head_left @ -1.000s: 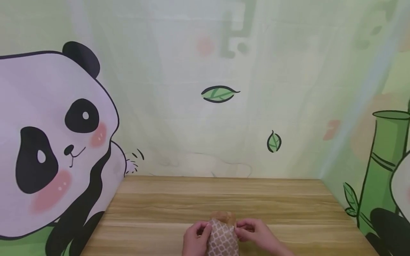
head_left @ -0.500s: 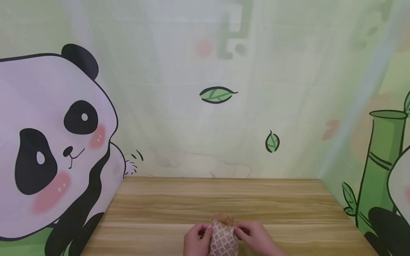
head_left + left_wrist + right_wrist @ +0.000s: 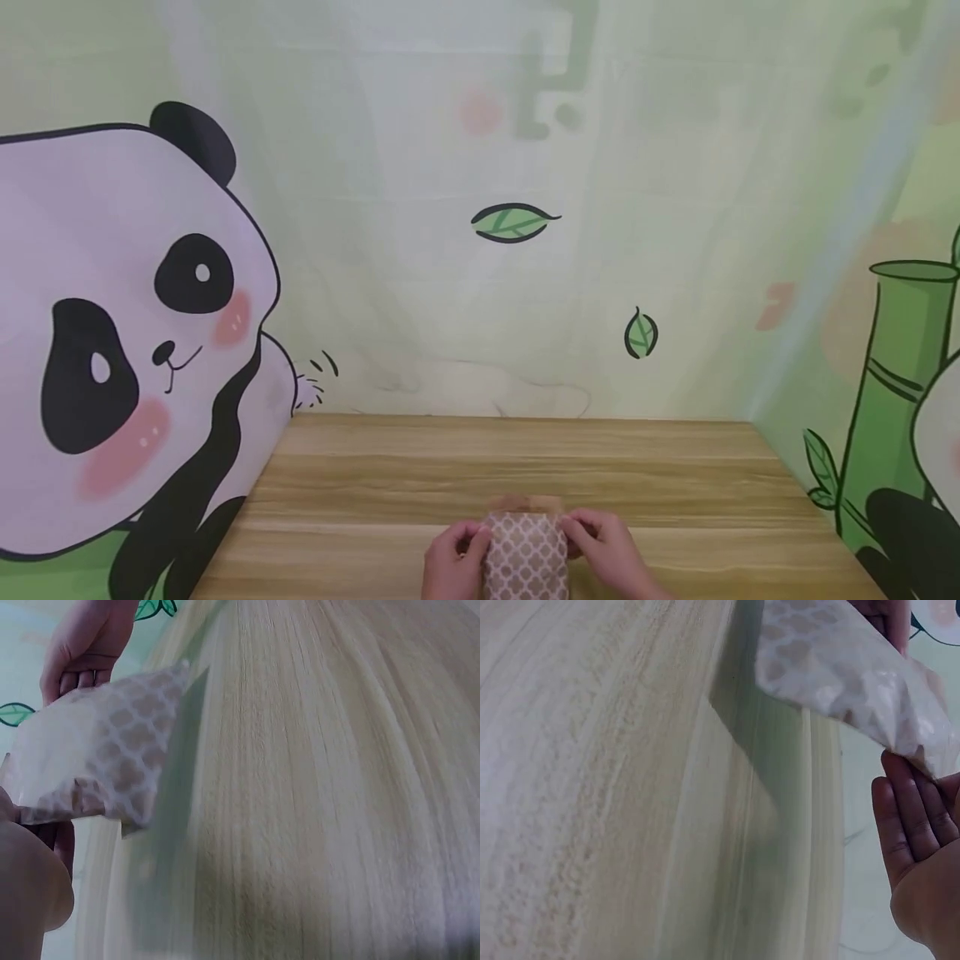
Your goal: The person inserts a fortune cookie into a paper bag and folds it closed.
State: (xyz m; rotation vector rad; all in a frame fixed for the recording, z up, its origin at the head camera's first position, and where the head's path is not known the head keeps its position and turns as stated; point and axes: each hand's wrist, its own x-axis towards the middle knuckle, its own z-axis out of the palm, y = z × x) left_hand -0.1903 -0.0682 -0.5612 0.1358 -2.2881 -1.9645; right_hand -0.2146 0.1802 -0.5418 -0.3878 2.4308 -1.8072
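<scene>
A small brown bag (image 3: 527, 560) with a white lattice print stands between my hands near the bottom of the head view. At its upper left edge my left hand (image 3: 454, 560) pinches it between thumb and fingers. The opposite upper edge is pinched by my right hand (image 3: 606, 548). A plain brown strip (image 3: 528, 503) shows beyond the printed top edge. In the left wrist view the bag (image 3: 131, 746) hangs over the tabletop and casts a shadow. From the right wrist, its side (image 3: 832, 664) looks creased and slightly shiny. What lies inside the bag is hidden.
A wood-grain tabletop (image 3: 360, 483) spreads beneath and beyond the hands. Upright printed sheets enclose it: the back one (image 3: 390, 250) has green leaves, the left one a large panda (image 3: 112, 208), the right one a bamboo stalk (image 3: 892, 400).
The bag's printed face has turned from skewed and narrow to flatter and wider, its top edge now nearly level. My hands are slightly farther apart and still pinch both edges.
</scene>
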